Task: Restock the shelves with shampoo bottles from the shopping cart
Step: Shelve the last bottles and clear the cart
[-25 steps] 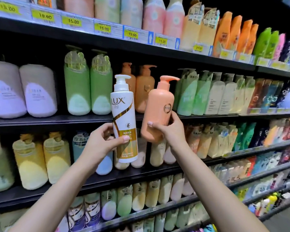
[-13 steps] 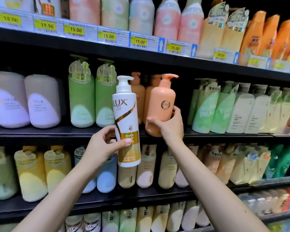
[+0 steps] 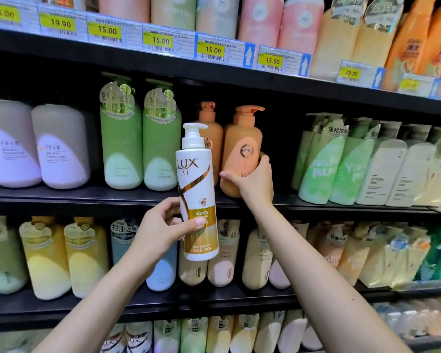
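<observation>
My left hand point(image 3: 161, 226) grips a white and gold LUX pump bottle point(image 3: 196, 189) upright in front of the shelves, thumb across its gold label. My right hand point(image 3: 252, 183) holds the lower part of an orange KYIO pump bottle point(image 3: 242, 149), which stands upright at the front of the middle shelf point(image 3: 87, 197). A matching orange bottle point(image 3: 209, 131) stands just left of it, partly hidden behind the LUX bottle. The shopping cart is out of view.
Green bottles point(image 3: 140, 138) and lilac bottles point(image 3: 36, 146) fill the middle shelf to the left, pale green and white ones point(image 3: 354, 164) to the right. A dark gap lies right of the orange bottle. Price tags point(image 3: 161, 40) line the upper shelf edge; packed shelves sit below.
My right hand has carried the orange bottle up and forward onto the middle shelf beside its match. The left hand with the LUX bottle stays about where it was; the view has drawn closer.
</observation>
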`<state>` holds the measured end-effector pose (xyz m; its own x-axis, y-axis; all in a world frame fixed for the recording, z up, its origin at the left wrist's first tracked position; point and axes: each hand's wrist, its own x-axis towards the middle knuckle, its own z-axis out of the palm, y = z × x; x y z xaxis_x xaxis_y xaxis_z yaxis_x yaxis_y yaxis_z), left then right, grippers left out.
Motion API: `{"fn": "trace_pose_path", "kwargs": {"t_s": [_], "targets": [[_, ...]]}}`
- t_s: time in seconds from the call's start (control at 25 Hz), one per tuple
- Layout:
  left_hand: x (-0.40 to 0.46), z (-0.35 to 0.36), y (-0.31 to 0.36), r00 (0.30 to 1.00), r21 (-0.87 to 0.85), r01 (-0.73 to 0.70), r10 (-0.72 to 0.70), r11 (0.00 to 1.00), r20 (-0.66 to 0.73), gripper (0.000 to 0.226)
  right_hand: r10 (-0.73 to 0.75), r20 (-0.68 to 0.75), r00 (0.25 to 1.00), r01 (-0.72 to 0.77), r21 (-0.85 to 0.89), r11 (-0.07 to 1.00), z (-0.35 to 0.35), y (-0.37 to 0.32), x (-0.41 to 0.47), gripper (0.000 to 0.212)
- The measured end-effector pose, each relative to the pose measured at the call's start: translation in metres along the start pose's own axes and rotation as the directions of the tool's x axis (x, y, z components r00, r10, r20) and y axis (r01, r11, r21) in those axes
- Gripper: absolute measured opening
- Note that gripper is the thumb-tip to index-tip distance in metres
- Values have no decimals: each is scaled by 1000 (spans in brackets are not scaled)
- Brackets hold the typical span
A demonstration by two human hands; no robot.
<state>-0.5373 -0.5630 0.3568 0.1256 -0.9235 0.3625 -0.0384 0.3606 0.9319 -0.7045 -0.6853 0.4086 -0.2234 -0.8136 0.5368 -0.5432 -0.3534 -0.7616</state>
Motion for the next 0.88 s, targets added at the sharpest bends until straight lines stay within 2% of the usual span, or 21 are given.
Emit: {"fn": "trace_pose_path", "kwargs": {"t_s": [0.36,0.48,0.56,0.64,0.72,0.8,0.88], "targets": [[9,8,4,1000,3,-7,7,1000,-16,45,48,122,991,-50,19,999,6,3,19,88],[15,13,9,1000,4,-21,21,1000,7,49,-25,90,996,10,166,986,-5,10,9,91],[22,22,13,999,4,-32,32,999,20,51,-69,60,996,45,326,944,-24,14,-3,71],[33,38,18,998,-18,-48,49,999,47,46,-103,197,975,3,450,893,-47,15,-12,52],[44,58,23,994,-15,-70,71,997,87,46,-132,375,918,-58,455,889,-66,9,-17,53],[56,79,27,986,7,-100,98,995,137,44,-157,396,904,-43,452,891,-81,5,-16,54],[64,98,30,977,22,-129,124,991,171,40,-153,330,931,-15,453,891,-92,6,-10,54]]}}
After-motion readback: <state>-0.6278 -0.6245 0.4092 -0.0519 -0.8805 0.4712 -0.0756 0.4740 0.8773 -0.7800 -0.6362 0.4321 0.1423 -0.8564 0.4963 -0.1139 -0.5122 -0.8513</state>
